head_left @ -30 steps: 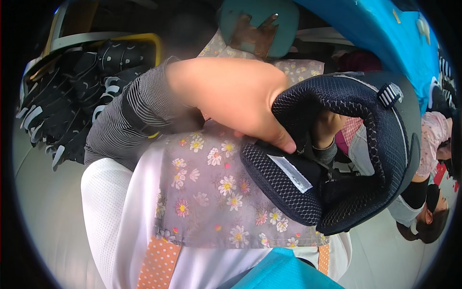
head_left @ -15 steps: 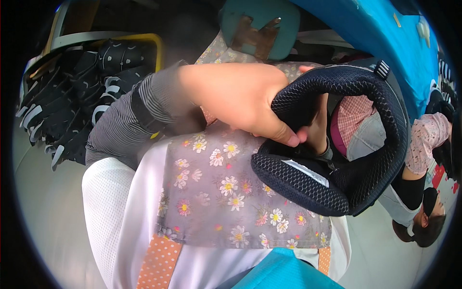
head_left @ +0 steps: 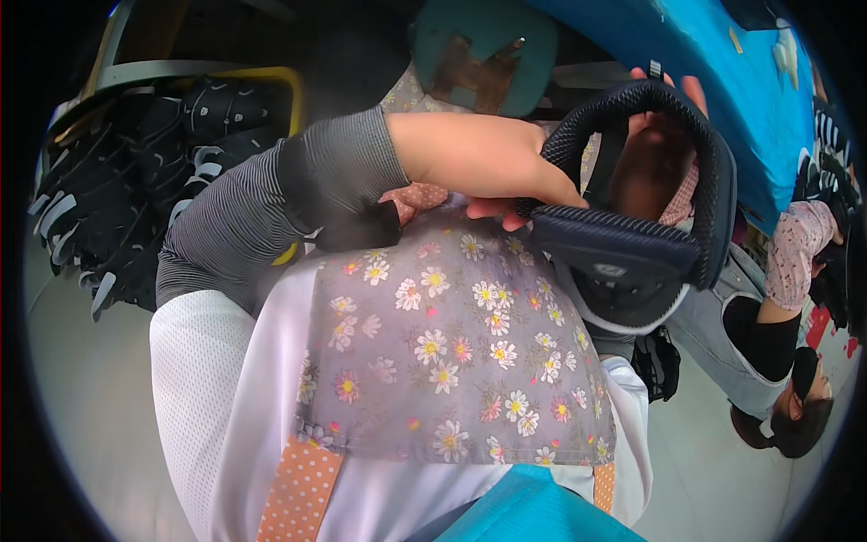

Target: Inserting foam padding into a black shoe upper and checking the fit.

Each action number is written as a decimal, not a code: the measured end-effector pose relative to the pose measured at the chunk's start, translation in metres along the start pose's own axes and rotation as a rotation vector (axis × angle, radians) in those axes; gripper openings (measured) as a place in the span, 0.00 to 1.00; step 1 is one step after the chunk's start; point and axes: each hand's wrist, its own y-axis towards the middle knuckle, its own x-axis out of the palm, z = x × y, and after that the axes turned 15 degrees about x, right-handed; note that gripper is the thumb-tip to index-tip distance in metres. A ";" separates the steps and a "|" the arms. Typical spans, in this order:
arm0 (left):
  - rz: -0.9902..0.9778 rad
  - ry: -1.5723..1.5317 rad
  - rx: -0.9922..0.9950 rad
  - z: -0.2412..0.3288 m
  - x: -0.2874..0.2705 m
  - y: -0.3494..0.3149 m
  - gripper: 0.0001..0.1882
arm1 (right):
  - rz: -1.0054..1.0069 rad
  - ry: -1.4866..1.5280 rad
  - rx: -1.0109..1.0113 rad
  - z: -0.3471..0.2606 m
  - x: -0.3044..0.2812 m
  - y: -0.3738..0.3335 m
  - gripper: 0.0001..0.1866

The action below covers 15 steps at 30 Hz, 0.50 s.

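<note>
A black padded shoe upper (head_left: 632,239) with a mesh-lined collar is held up at the right, above my lap. Its opening faces me, and a pale edge runs along its lower side. My left hand (head_left: 506,167) comes from the left and grips the near-left rim, thumb on top and fingertips showing underneath. Behind the far rim, the fingertips of my right hand (head_left: 673,90) stick up around a small striped tab; most of that hand is hidden by the upper.
A yellow-rimmed crate (head_left: 296,99) at the left holds several black uppers with grey edges. A flowered apron (head_left: 442,361) covers my lap. Beyond it is a teal stool (head_left: 533,54). Blue sheeting (head_left: 686,54) lies at the upper right. A co-worker (head_left: 768,361) is at the right.
The shoe upper has been turned and raised away from my lap, so its outer back now faces me. My left hand has shifted along its rim, and right fingertips now show behind the far edge.
</note>
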 end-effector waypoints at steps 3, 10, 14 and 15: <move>0.111 0.222 -0.014 0.006 0.002 -0.001 0.29 | 0.055 0.084 0.015 0.000 0.001 0.005 0.25; 0.444 0.865 0.268 -0.029 -0.007 0.024 0.27 | -0.142 0.302 0.153 0.023 0.005 -0.001 0.24; 0.344 0.817 0.437 -0.028 -0.013 0.010 0.23 | -0.292 0.106 0.330 0.000 0.012 -0.015 0.21; 0.236 0.805 0.395 -0.025 -0.013 0.006 0.22 | -0.315 0.030 0.320 0.003 0.005 -0.015 0.21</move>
